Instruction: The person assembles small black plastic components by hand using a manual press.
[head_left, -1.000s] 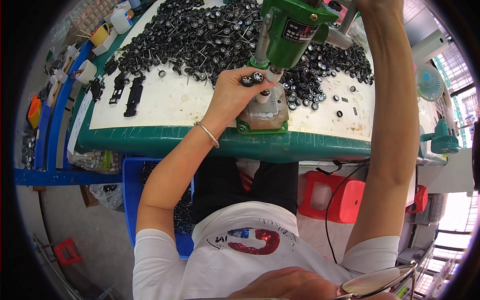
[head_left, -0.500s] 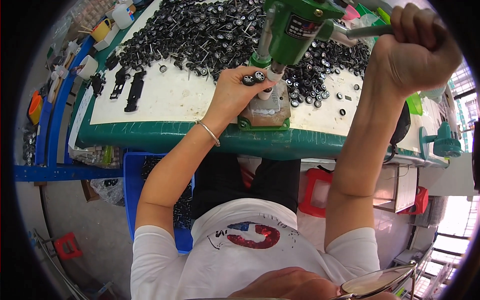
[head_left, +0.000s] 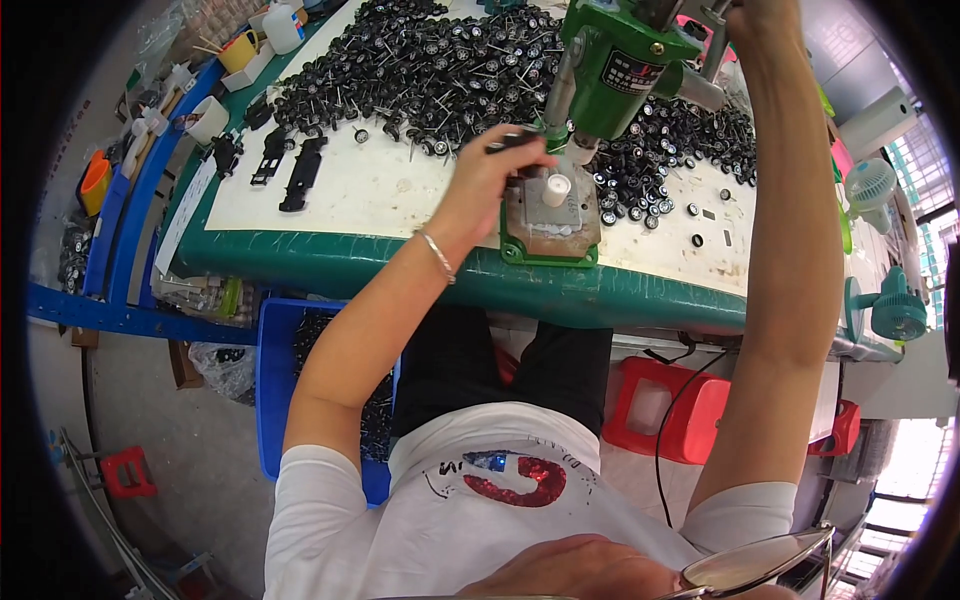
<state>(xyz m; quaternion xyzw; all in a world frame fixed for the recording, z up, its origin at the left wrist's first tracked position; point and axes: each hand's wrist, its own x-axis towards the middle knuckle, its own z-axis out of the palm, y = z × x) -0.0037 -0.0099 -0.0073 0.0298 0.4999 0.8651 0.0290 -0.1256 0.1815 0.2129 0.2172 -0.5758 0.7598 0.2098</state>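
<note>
My left hand [head_left: 487, 175] is closed on small black toy wheels [head_left: 512, 142], seen edge-on between the fingers. It is just left of the green hand press [head_left: 622, 75], above the press's metal base [head_left: 550, 240]. From the base plate rises a short white post [head_left: 556, 190], now uncovered, with the press's pale tip [head_left: 580, 152] raised above and apart from it. At the upper edge my right hand [head_left: 762, 25], partly cut off, is up at the press lever [head_left: 716, 45] and appears to grip it.
A big heap of black toy wheels [head_left: 430, 80] with metal axles covers the table's far side; loose wheels lie right of the press. Black toy car chassis [head_left: 303, 175] lie at left. A blue bin [head_left: 275, 390] stands below, a red stool [head_left: 665, 410] at right, a green fan [head_left: 893, 305] beyond.
The right hand has risen and moved left with the lever, and the press tip has lifted. My left hand has drawn the wheels back off the white post and turned them.
</note>
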